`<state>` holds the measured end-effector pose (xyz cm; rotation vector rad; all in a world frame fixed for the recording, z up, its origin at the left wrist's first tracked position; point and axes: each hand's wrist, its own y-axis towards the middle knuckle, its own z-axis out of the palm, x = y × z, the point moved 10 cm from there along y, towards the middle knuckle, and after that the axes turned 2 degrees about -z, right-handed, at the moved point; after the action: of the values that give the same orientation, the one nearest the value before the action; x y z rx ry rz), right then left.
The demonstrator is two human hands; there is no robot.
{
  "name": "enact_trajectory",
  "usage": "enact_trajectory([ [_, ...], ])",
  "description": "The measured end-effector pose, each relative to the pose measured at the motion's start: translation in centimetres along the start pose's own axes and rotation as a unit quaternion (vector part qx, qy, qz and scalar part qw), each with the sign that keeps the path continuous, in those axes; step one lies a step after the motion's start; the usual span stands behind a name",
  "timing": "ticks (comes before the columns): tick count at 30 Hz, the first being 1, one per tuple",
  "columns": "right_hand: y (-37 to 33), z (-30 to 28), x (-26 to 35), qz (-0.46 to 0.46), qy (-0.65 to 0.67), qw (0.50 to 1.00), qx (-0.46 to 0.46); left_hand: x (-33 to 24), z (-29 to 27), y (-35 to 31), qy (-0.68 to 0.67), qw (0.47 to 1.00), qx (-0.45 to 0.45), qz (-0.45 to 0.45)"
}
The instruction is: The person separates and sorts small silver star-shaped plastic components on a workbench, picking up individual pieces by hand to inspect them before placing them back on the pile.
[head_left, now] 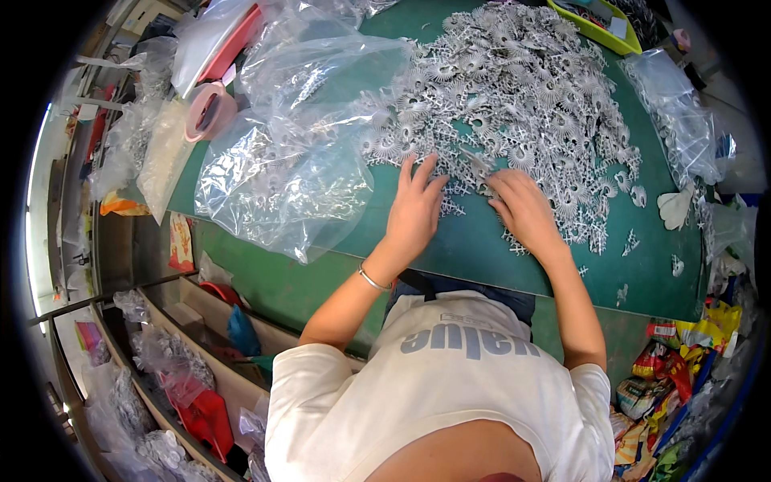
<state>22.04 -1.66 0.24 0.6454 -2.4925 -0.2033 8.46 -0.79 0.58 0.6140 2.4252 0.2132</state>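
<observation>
A large heap of small grey pieces, some fan-shaped with a hole and some branched like twigs, is spread over the green tabletop. My left hand rests at the heap's near left edge with its fingers spread, touching the pieces. To its right, my right hand lies at the near edge of the heap, thumb and fingers apart. A blurred grey piece shows just beyond its fingertips; I cannot tell whether they touch it. Several loose pieces lie between the two hands.
Clear plastic bags cover the table's left part, beside a pink tape roll. A yellow-green tray stands at the far right. Bagged goods lie along the right edge. Shelves with bags stand at lower left, colourful packets at lower right.
</observation>
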Motion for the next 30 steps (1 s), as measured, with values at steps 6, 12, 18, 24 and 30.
enact_trajectory([
  [6,-3.8,-4.5,-1.1,-0.007,-0.087,0.992,-0.087,-2.0,-0.4,-1.2,-0.053,0.998,-0.008,0.039],
  [12,-6.1,-7.8,-4.4,0.120,-0.087,0.970,-0.194,-1.9,-0.7,-2.1,-0.053,0.998,-0.010,0.038],
  [18,-8.8,-9.1,-7.4,0.286,-0.013,0.922,-0.262,-2.7,-0.9,-2.5,-0.006,0.998,-0.051,0.031],
  [24,-12.2,-10.3,-7.2,0.299,-0.050,0.894,-0.330,-7.7,2.9,-1.7,-0.088,0.995,0.017,0.040],
  [30,-10.9,-6.7,-0.8,0.161,-0.031,0.978,-0.132,-9.2,6.8,-2.0,-0.093,0.992,0.063,0.064],
])
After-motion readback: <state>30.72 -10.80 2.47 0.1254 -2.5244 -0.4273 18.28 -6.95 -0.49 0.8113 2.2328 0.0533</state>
